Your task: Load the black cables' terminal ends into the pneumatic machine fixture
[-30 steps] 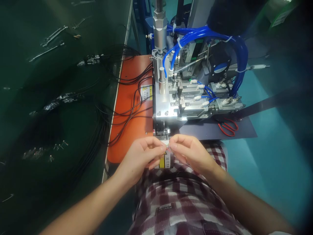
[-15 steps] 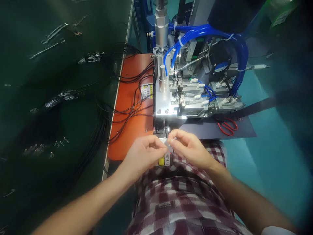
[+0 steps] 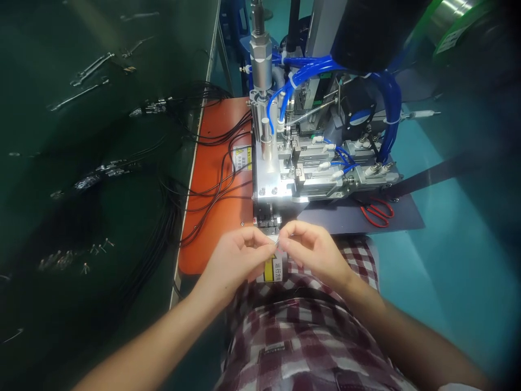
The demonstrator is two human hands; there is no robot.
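My left hand (image 3: 240, 252) and my right hand (image 3: 313, 250) meet fingertip to fingertip just in front of the machine. Each has its thumb and forefinger pinched together. Something thin and pale shows between the two pinches, too small to name. Directly below the fingers is a label (image 3: 278, 270) with a yellow patch and dark characters. Beyond them stands the metal machine (image 3: 271, 179), with a narrow dark track (image 3: 268, 217) at its near end.
Black cables (image 3: 220, 201) cross the orange board (image 3: 211, 239) on the left. Several small metal parts (image 3: 61, 260) and cable bundles lie on the dark green table. Red-handled scissors (image 3: 378, 213) rest right of the machine. Blue hoses (image 3: 317, 68) arch above, near a green-rimmed wire spool (image 3: 456, 21).
The view has shifted slightly, so the machine sits a little lower and further left. Both hands stay pinched together at nearly the same place, their fingertips slightly turned.
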